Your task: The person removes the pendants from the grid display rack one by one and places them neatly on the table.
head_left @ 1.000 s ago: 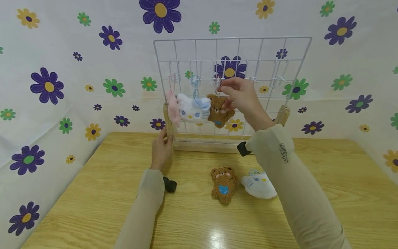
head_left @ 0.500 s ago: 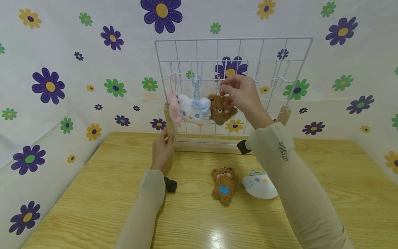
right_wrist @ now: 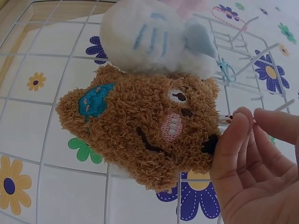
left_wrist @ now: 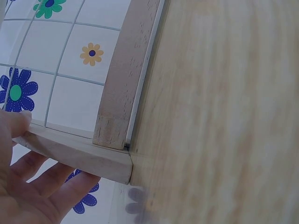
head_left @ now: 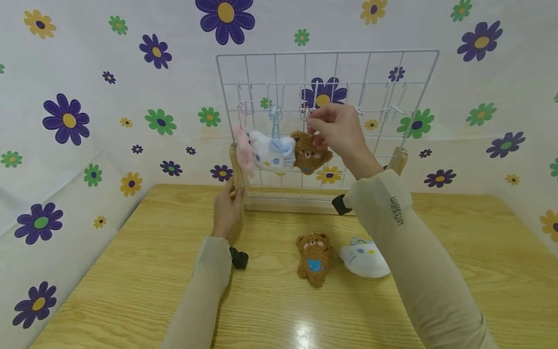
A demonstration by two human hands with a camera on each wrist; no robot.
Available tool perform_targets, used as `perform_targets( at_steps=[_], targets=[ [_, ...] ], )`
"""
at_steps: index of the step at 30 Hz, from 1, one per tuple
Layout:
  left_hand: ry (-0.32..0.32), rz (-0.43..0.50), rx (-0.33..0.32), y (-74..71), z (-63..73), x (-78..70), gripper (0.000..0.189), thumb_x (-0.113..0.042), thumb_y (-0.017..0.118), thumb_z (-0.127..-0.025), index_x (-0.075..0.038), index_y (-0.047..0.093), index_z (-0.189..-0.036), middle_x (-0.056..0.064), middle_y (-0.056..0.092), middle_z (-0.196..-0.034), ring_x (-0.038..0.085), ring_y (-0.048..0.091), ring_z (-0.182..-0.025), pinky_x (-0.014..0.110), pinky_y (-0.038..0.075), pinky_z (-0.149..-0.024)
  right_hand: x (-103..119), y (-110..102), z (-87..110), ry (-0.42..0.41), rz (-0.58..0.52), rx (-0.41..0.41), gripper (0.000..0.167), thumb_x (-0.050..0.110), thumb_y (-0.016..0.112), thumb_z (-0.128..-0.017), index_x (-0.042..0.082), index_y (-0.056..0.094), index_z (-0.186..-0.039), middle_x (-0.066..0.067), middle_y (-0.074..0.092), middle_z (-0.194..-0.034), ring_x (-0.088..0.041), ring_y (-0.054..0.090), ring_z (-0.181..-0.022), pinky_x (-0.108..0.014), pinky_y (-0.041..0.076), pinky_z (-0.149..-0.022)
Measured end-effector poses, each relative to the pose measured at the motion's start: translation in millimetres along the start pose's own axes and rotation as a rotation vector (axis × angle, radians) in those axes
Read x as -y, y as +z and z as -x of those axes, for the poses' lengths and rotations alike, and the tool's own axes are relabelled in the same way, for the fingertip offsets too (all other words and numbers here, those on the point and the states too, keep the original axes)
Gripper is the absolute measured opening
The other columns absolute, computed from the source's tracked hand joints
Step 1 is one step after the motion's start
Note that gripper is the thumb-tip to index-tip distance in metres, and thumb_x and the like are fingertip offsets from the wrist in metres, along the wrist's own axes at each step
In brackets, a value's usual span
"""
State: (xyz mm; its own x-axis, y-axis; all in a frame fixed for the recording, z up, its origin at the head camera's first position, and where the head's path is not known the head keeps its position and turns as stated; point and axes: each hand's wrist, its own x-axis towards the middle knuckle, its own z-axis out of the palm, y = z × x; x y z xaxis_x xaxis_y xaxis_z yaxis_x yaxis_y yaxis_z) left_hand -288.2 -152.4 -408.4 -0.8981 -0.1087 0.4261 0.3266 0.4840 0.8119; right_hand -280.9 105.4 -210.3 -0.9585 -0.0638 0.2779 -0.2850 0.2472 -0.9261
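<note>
My right hand point(head_left: 342, 133) pinches the short chain point(right_wrist: 226, 120) of a brown plush bear keychain point(head_left: 310, 152) between thumb and fingertips. The bear hangs in front of the white wire grid rack point(head_left: 368, 53), close to a hook, its curly body lying sideways in the right wrist view. Left of it hang a white plush cat-head keychain point(head_left: 272, 154) with a blue bow and a pink plush keychain point(head_left: 245, 154). My left hand point(head_left: 226, 208) grips the rack's left wooden post point(left_wrist: 84, 161), thumb on one side and fingers on the other.
A second brown bear keychain point(head_left: 315, 259) lies on the wooden table point(head_left: 131, 271) in front of the rack. Beside it lies another white cat-head keychain point(head_left: 364, 259), partly hidden by my right sleeve. More white hooks point(head_left: 392, 110) stick out at the rack's right side.
The hanging bear has shifted slightly right and up and tilted, with my right hand's fingertips still at its chain. My left hand has stayed on the post.
</note>
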Motion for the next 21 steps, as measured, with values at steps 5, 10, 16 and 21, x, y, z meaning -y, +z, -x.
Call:
perform_targets(
  at_steps=[5,10,16,21],
  targets=[
    [-0.010,-0.003,0.003,-0.7,-0.3,-1.0,0.042,-0.004,0.053,-0.105,0.004,0.047,-0.146,0.034,0.059,-0.130,0.048,0.062,-0.115,0.055,0.054,-0.092,1.0,0.3,0.9,-0.005,0.012,-0.011,0.017,0.008,0.059,-0.103,-0.004,0.067,-0.111,-0.011,0.067,-0.088,-0.015,0.061,-0.059,-0.021,0.057,-0.057],
    [-0.005,0.007,0.005,-1.0,0.1,-1.7,0.043,-0.004,0.053,-0.105,0.003,0.046,-0.147,0.034,0.059,-0.131,0.048,0.062,-0.115,0.055,0.054,-0.092,1.8,0.7,1.9,-0.010,0.010,-0.026,0.017,0.007,0.058,-0.103,-0.004,0.067,-0.113,-0.011,0.068,-0.089,-0.015,0.063,-0.061,-0.022,0.059,-0.060],
    [-0.006,0.000,0.009,-0.6,-0.2,0.7,0.044,-0.004,0.053,-0.105,0.003,0.045,-0.147,0.034,0.058,-0.132,0.048,0.062,-0.115,0.055,0.054,-0.092,2.0,0.5,3.4,-0.053,0.000,-0.038,0.019,0.006,0.059,-0.103,-0.007,0.067,-0.114,-0.009,0.069,-0.083,-0.015,0.063,-0.058,-0.022,0.059,-0.059],
    [-0.001,-0.007,0.006,0.3,-0.1,0.9,0.043,-0.004,0.053,-0.105,0.004,0.046,-0.146,0.035,0.059,-0.130,0.048,0.062,-0.115,0.055,0.054,-0.093,1.3,1.4,7.0,-0.093,0.021,-0.049,0.018,0.006,0.059,-0.103,-0.007,0.068,-0.111,-0.011,0.069,-0.083,-0.015,0.062,-0.058,-0.021,0.059,-0.059]
  ],
)
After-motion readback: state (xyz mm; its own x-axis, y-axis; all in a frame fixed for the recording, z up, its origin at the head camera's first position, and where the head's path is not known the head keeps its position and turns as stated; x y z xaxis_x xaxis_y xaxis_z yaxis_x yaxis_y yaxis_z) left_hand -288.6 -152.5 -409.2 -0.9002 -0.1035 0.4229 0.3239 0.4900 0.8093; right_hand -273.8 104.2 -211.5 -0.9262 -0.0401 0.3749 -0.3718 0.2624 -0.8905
